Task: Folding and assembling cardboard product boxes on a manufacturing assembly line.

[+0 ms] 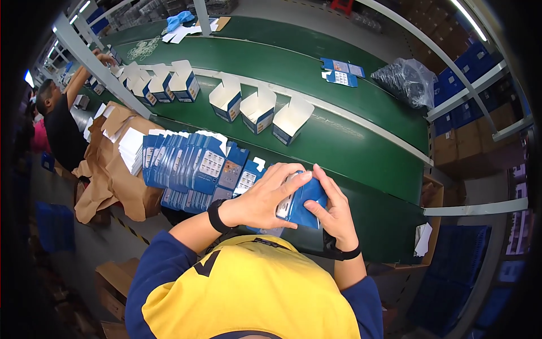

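Note:
Between my two hands, close in front of my chest, is a small blue carton (305, 204). My left hand (265, 195) wraps its left side, thumb along the top edge. On the right side my right hand (334, 212) grips it, thumb pressed on the blue face and fingers at the far edge. The carton's underside is hidden. Just left of my left hand lie overlapping rows of flat, unfolded blue cartons (186, 164). Beyond my hands, open cartons with raised white flaps stand upright on the green belt, the nearest one (291, 121) to the right.
A green conveyor belt (361, 144) runs across, split by a pale rail. Flattened cartons (342, 72) and a clear plastic bag of dark items (406, 82) lie farther back. Brown paper (116, 164) and white sheets are at left. A co-worker (59, 116) reaches over the belt, behind a metal post (101, 68).

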Demonstrator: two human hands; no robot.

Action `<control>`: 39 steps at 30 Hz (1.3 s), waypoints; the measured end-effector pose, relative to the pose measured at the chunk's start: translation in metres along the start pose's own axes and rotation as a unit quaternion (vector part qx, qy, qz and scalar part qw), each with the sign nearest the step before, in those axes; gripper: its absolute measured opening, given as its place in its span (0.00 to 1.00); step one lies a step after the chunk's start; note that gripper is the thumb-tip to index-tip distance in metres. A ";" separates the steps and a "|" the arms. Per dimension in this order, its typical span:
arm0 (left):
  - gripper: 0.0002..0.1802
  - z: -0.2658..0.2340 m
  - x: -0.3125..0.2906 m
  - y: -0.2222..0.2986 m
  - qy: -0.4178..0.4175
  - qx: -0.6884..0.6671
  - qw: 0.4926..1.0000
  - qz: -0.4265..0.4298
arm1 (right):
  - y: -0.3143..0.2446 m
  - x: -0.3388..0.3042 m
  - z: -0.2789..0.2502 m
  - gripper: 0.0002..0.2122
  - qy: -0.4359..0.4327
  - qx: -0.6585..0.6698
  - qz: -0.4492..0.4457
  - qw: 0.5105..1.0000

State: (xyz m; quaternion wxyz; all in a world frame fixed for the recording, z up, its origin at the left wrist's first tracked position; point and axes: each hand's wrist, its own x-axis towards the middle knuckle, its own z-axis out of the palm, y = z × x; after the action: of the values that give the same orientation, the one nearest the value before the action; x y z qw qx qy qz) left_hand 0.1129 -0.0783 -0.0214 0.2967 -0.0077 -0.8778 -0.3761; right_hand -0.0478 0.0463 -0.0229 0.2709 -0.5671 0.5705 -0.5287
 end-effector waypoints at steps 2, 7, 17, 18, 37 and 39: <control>0.59 -0.002 0.000 0.002 -0.020 0.006 1.000 -0.013 | -0.003 0.003 -0.002 0.29 -0.047 0.002 0.088 0.995; 0.60 -0.004 0.000 0.006 -0.040 -0.009 0.997 -0.061 | 0.003 0.006 0.003 0.31 -0.031 -0.039 0.040 0.998; 0.61 0.025 0.001 -0.003 -0.002 0.005 1.000 -0.008 | 0.001 -0.006 0.011 0.32 0.124 0.187 0.039 0.974; 0.61 0.029 0.000 -0.004 0.007 -0.010 1.000 -0.005 | 0.000 -0.006 0.011 0.33 0.129 0.162 0.023 0.978; 0.39 0.019 -0.076 -0.114 0.082 0.031 0.872 -0.482 | 0.203 0.088 -0.016 0.48 0.095 0.088 0.172 0.977; 0.38 0.036 -0.103 -0.126 0.073 0.027 0.839 -0.538 | 0.228 0.096 -0.011 0.50 0.116 -0.034 0.178 0.977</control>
State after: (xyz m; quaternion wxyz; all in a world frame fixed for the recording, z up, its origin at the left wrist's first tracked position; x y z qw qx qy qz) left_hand 0.1490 -0.1233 -0.1780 0.1107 0.5015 -0.7291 -0.4524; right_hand -0.1602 -0.0857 -0.1997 0.2731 -0.3999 0.7075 -0.5147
